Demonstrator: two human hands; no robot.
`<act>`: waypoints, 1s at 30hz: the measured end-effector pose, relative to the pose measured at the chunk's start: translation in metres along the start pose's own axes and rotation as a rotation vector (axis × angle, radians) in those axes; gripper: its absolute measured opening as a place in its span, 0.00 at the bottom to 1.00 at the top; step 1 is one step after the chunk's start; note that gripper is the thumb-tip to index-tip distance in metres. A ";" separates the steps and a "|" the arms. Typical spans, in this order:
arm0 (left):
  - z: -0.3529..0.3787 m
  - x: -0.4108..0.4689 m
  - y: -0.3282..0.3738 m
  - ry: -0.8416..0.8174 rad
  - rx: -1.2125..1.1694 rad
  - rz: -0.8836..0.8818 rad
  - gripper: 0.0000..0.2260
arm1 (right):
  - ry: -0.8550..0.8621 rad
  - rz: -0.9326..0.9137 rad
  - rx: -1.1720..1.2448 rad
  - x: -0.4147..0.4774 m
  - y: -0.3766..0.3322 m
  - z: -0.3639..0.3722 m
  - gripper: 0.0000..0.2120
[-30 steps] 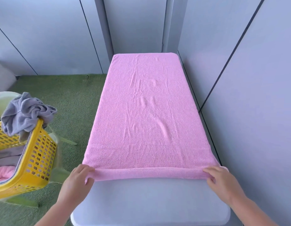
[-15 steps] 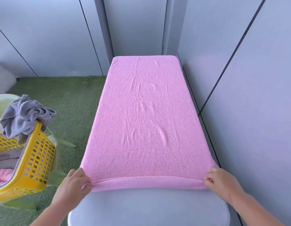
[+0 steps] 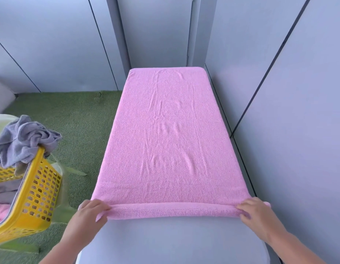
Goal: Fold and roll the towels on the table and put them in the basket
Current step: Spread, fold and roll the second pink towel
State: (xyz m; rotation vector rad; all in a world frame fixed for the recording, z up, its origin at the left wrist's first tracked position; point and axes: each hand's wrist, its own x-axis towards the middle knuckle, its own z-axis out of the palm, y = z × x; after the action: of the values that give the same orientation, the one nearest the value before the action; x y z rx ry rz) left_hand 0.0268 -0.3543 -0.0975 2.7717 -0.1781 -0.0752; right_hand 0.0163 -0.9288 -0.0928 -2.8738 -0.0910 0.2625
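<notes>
A long pink terry towel (image 3: 169, 141) lies flat on the pale grey table (image 3: 173, 242). At lower frame, left hand (image 3: 87, 219) and right hand (image 3: 258, 216) curl their fingers around its rolled near edge.

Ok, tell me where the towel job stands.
Done: pink towel laid flat on the table, near edge turned into a thin roll. In hand: left hand and right hand grip the roll's ends. Left: roll the rest, put it in the yellow basket, over whose rim a grey towel hangs crumpled.
</notes>
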 end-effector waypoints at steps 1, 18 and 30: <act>0.000 0.003 0.000 0.001 0.008 0.008 0.13 | -0.022 0.017 -0.024 0.002 -0.001 -0.001 0.09; -0.002 0.029 0.031 0.097 -0.029 -0.298 0.07 | 0.074 0.209 0.219 0.023 -0.040 -0.017 0.14; 0.009 0.031 0.025 0.012 0.090 0.031 0.13 | 0.090 -0.096 -0.034 0.024 -0.041 -0.002 0.10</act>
State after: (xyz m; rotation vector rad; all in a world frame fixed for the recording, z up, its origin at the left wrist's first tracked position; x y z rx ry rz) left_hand 0.0538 -0.3850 -0.0980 2.8577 -0.2267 -0.0441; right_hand 0.0389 -0.8873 -0.0844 -2.8999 -0.2180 0.1142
